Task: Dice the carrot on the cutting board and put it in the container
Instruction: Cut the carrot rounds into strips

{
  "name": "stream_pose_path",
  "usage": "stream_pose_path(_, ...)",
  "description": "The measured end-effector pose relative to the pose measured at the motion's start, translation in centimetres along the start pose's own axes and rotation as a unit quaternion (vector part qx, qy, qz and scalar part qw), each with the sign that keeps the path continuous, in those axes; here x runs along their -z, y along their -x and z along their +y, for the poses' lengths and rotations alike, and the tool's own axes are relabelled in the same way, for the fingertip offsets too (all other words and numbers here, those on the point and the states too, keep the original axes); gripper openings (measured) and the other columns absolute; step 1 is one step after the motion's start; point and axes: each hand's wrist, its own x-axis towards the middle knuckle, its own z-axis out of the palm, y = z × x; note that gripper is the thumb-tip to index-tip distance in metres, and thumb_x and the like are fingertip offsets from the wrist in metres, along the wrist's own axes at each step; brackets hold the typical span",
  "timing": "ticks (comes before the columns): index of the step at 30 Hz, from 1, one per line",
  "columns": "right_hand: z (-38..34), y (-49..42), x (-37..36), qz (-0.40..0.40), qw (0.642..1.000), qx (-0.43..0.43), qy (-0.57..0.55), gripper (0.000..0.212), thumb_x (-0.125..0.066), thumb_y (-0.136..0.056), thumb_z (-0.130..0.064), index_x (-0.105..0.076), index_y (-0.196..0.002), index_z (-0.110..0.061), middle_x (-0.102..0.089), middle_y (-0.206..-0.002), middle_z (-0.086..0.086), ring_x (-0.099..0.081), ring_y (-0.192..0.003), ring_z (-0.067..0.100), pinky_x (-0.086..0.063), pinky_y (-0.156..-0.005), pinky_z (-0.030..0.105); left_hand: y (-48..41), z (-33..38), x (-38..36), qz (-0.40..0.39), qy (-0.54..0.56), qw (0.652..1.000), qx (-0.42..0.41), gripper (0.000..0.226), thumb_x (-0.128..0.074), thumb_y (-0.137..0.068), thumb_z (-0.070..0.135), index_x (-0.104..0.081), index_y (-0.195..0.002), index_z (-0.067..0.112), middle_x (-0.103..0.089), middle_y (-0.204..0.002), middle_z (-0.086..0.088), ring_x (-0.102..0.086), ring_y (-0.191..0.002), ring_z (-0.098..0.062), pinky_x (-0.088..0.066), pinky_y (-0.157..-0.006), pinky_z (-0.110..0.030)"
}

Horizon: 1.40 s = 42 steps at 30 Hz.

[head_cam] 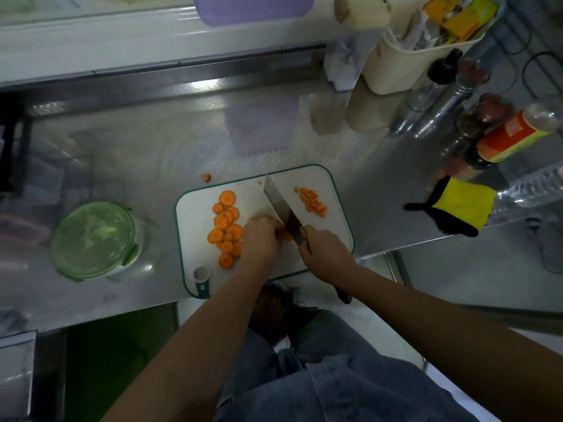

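Note:
A white cutting board with a green rim lies on the steel counter. Several round carrot slices are spread over its left half. A small heap of diced carrot sits at its far right. My left hand has its fingers curled down on a few carrot pieces at the board's middle. My right hand grips the handle of a cleaver, whose blade stands against my left fingers. A round container with a green lid stands to the left of the board.
A stray carrot end lies on the counter beyond the board. A yellow and black cloth lies at the right. Bottles and a cream bin crowd the far right corner. The counter's front edge runs just below the board.

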Motion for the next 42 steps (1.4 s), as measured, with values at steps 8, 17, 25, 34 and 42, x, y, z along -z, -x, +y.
stream_pose_path(8, 0.1, -0.5, -1.6, 0.010, 1.000, -0.013, 0.007, 0.030, -0.042, -0.096, -0.019, -0.045, -0.122, -0.004, -0.049, -0.077, 0.009, -0.043, -0.065, 0.022, -0.031, -0.057, 0.031, 0.0, 0.1, 0.1, -0.004, 0.006, 1.000, 0.008, 0.017, -0.062, -0.085, 0.017, -0.077, -0.094, 0.017, -0.067, -0.098, -0.008, -0.059, -0.093, -0.026, -0.046, -0.080, -0.035)
stream_pose_path(17, 0.5, -0.7, -0.6, 0.051, 0.998, 0.024, -0.017, 0.028, -0.043, -0.096, -0.021, -0.049, -0.118, -0.003, -0.047, -0.072, 0.003, -0.041, -0.059, 0.020, -0.030, -0.056, 0.030, 0.0, -0.1, 0.4, -0.005, 0.052, 0.998, 0.021, 0.016, -0.066, -0.082, 0.013, -0.078, -0.086, 0.022, -0.066, -0.095, -0.004, -0.060, -0.089, -0.021, -0.043, -0.078, -0.026)
stream_pose_path(25, 0.1, -0.7, -0.2, 0.036, 0.999, 0.025, -0.008, 0.031, -0.043, -0.096, -0.020, -0.048, -0.120, -0.002, -0.051, -0.074, 0.008, -0.040, -0.057, 0.019, -0.029, -0.054, 0.030, -0.2, -0.2, 0.5, -0.012, 0.040, 0.999, 0.019, 0.015, -0.065, -0.085, 0.016, -0.078, -0.090, 0.018, -0.067, -0.099, -0.006, -0.060, -0.091, -0.023, -0.046, -0.082, -0.032)
stream_pose_path(34, 0.0, -1.2, -1.5, 0.018, 1.000, 0.007, -0.025, 0.045, -0.043, -0.096, -0.020, -0.038, -0.138, -0.005, -0.060, -0.089, 0.016, -0.046, -0.066, 0.021, -0.034, -0.059, 0.032, -0.2, -0.3, 0.2, 0.001, 0.047, 0.999, 0.026, 0.014, -0.067, -0.084, 0.020, -0.077, -0.091, 0.014, -0.067, -0.099, -0.006, -0.060, -0.089, -0.024, -0.045, -0.077, -0.032)
stream_pose_path(42, 0.3, -1.4, -2.3, 0.047, 0.998, 0.008, -0.028, 0.048, -0.041, -0.097, -0.021, -0.035, -0.143, -0.008, -0.063, -0.090, 0.018, -0.057, -0.072, 0.030, -0.040, -0.060, 0.034, 0.2, -0.5, -0.1, 0.004, 0.032, 0.999, 0.006, 0.015, -0.065, -0.084, 0.017, -0.077, -0.093, 0.015, -0.065, -0.095, -0.010, -0.059, -0.086, -0.026, -0.044, -0.073, -0.034)
